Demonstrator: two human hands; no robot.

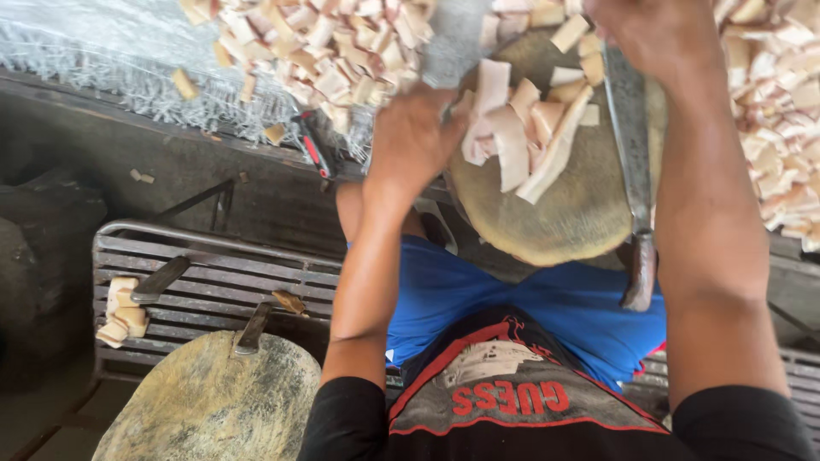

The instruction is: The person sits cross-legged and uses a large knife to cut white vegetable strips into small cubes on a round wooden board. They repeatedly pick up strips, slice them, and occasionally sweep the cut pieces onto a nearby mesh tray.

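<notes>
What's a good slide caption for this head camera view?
Left hand gathers pale cut strips on a round chopping block; a knife lies alongside.

The person wears a black tee [512, 410] with short sleeves, red trim and a pale printed chest graphic, over bright blue shorts [461, 290].

Pale, pinkish meat strips [512, 137] lie heaped, seemingly raw, on the round wooden chopping block [581, 205].

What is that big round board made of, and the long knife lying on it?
The round board looks like a thick slice of wood: dull, yellow-brown, scuffed by many cuts. The long knife seems to have a grey metal blade, stained and not shiny, with a dark brown handle that is probably wood.
</notes>
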